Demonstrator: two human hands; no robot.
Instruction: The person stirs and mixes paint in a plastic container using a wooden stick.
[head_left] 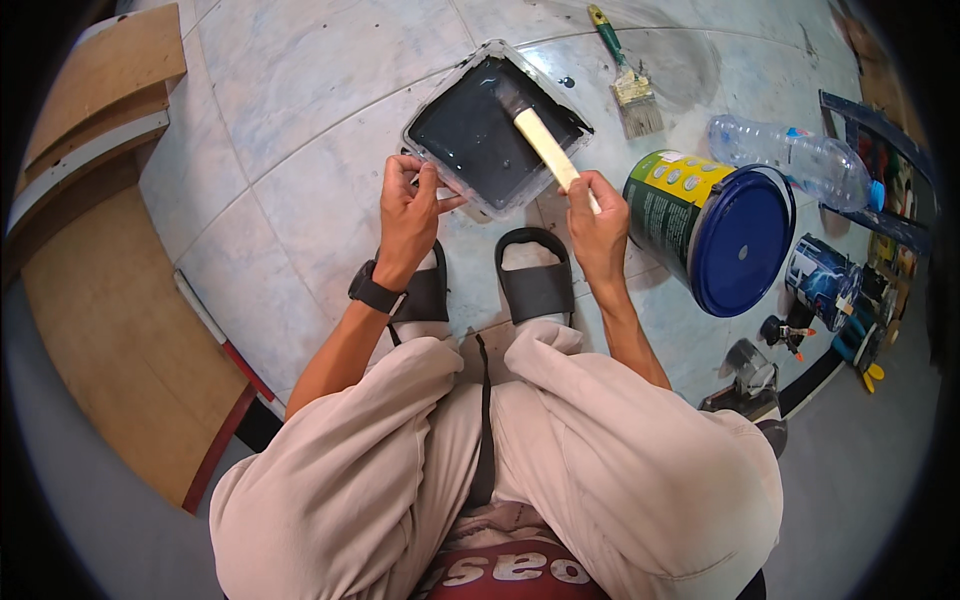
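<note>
Two bare hands are working at a clear tray [446,85] of dark paint [465,135] on a tiled floor [290,80], in what is looking like an early stage of the job. Paint is covering the tray's bottom and a brush [545,147] is reaching into it, so the filling is seemingly done; no freshly coated surface is showing beside the hands, so any spreading is apparently remaining. The right hand [598,215] is gripping the pale handle near its end, thumb and fingers pressing together around it, with a short stub poking out on the near side. From that grip, the brush is slanting forward and leftward across the tray's near-right edge, its dark bristles lying between the tray's middle and its far corner. The left hand [410,205] is bending its fingers at the near-left side, seemingly touching the tray; whether it is pinching the rim or only steadying it, one cannot tell. A green-handled brush [635,95] is lying loose beyond the tray to the right, while a blue-lidded bucket [670,205] is sitting just beside the right hand.
</note>
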